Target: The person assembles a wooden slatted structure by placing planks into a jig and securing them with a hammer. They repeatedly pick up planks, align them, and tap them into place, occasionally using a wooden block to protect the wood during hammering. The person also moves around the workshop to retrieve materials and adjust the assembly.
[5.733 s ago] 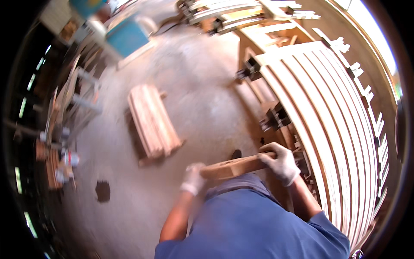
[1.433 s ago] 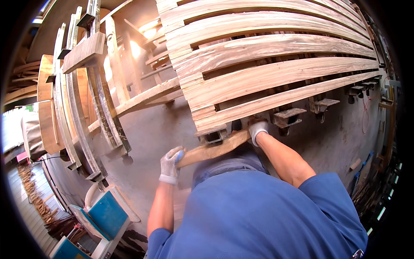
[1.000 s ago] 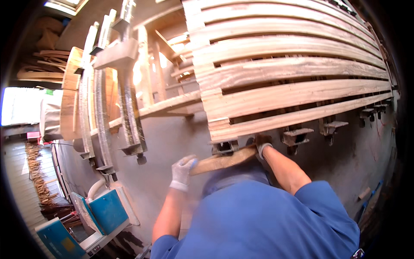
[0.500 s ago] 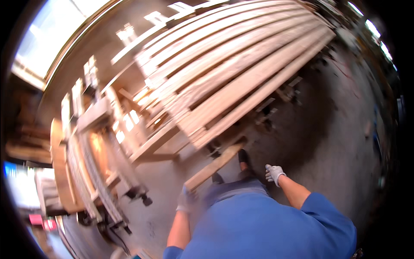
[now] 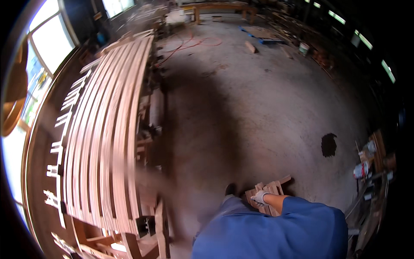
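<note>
My right hand [image 5: 260,197], in a pale glove, is closed at the edge of a small slatted wooden piece [image 5: 274,188] low beside my legs. The fingers seem wrapped round one of its wooden bars, though my arm and body hide part of the grip. The slatted piece sits at or near floor level, and I cannot tell whether it is a stool or a small frame. My left hand is out of sight. A smeared brownish shape [image 5: 153,181] crosses the near right side of the slatted bench; it is too blurred to name.
To the left stands a long rack of parallel wooden boards [image 5: 103,129], clamps along its far side. Ahead, a red hose [image 5: 202,42] lies on the concrete floor [image 5: 267,112], with a blue pallet [image 5: 263,36] beyond. Tins [image 5: 361,169] and timber stand at right. A dark stain [image 5: 328,144] marks the floor.
My view has turned to the right, so the boards now lie on my left. My right hand has gone from free to the slatted piece. The left hand and its wooden board have left view.
</note>
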Demonstrator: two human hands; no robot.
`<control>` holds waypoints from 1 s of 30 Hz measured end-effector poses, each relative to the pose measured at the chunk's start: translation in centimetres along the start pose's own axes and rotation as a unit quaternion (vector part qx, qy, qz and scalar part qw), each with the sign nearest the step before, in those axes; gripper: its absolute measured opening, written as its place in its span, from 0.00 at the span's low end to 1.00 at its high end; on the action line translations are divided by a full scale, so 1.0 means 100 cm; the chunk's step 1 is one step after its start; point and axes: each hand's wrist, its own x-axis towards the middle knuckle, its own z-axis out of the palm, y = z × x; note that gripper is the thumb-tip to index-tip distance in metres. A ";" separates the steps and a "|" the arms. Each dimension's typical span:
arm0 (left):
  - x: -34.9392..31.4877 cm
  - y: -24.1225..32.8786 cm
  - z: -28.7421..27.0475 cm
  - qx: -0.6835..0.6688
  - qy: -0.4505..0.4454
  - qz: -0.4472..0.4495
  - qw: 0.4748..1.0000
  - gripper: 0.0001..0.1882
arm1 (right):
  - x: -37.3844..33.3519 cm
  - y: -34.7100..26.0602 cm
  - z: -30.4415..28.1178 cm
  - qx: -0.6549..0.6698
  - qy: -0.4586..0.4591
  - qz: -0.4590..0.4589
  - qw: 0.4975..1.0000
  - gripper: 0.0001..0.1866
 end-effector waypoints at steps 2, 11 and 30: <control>0.010 0.025 0.025 0.074 -0.018 0.038 0.996 0.23 | 0.057 0.014 -0.006 0.058 -0.056 -0.017 0.997 0.26; 0.059 0.113 0.103 0.274 -0.076 0.159 0.945 0.21 | 0.050 -0.011 -0.094 0.255 0.060 -0.068 0.963 0.19; 0.194 0.309 0.209 0.477 -0.291 0.499 0.662 0.10 | 0.038 0.100 -0.020 0.527 0.101 0.109 0.837 0.21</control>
